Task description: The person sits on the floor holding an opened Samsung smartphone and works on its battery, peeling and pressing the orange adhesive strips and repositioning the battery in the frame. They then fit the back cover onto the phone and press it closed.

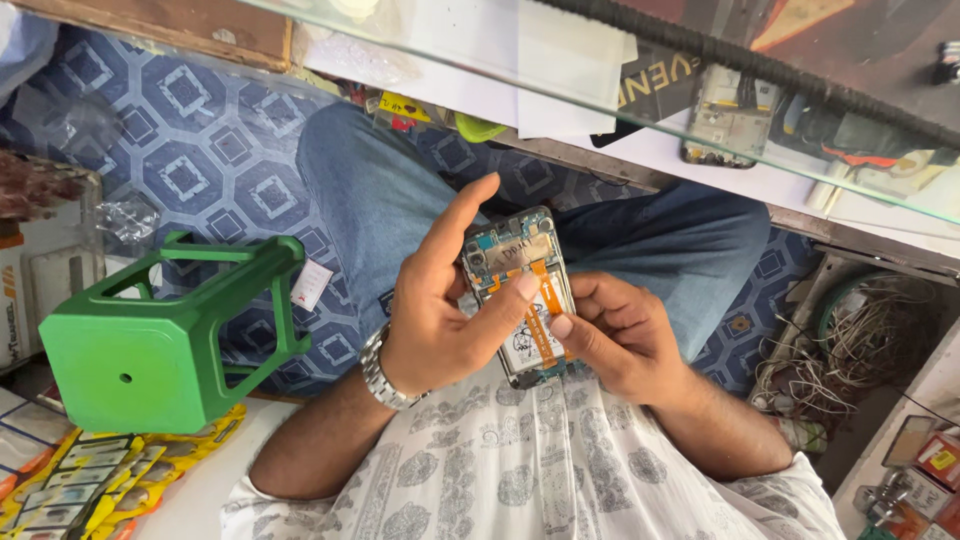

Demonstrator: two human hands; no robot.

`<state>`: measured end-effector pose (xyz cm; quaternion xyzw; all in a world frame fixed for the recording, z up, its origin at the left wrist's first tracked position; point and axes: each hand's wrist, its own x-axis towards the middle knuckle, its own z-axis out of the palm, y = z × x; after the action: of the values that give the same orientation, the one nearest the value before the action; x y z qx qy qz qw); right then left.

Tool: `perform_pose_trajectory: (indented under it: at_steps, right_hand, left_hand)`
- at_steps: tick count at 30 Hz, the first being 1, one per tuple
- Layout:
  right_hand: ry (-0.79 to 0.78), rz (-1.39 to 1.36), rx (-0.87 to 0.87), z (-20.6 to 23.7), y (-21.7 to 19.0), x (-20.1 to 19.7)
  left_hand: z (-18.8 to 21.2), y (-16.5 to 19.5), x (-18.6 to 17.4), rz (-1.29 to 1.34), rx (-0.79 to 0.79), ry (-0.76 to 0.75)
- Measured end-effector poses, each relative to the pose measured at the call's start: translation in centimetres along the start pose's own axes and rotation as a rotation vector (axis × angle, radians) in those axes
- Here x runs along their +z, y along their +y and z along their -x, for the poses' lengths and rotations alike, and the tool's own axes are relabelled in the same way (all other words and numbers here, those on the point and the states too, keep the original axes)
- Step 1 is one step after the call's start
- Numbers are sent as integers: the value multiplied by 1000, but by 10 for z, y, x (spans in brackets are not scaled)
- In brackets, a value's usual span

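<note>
Both hands grip opened phone (522, 290); green stool (150, 345) beside left hand (435, 310).

1. The left hand (435, 305) is raised over the lap, back of the hand to the camera, wrist bent slightly inward.
2. Its index finger points up and away from the palm; its thumb reaches across towards the right hand.
3. The right hand (620, 335) lies just beside the left, fingers curled inward, fingertips close to the left thumb.
4. Both forearms are bare and angle in from the body, elbows apart.
</note>
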<state>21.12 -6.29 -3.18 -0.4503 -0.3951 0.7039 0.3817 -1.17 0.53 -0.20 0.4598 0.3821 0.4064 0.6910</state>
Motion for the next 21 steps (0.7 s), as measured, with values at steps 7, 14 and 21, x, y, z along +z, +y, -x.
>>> perform_pose_trajectory:
  at_steps: [7,14,21]
  right_hand:
    - [0,-21,62,-7,-2,4]
    - [-128,-206,93,-6,-11,1]
    - [-117,-152,18,-4,-8,0]
  left_hand:
    - [-17,-10,-2,-215,44,96]
    - [-24,-8,-8,-179,76,205]
    - [-25,-6,-11,-187,101,233]
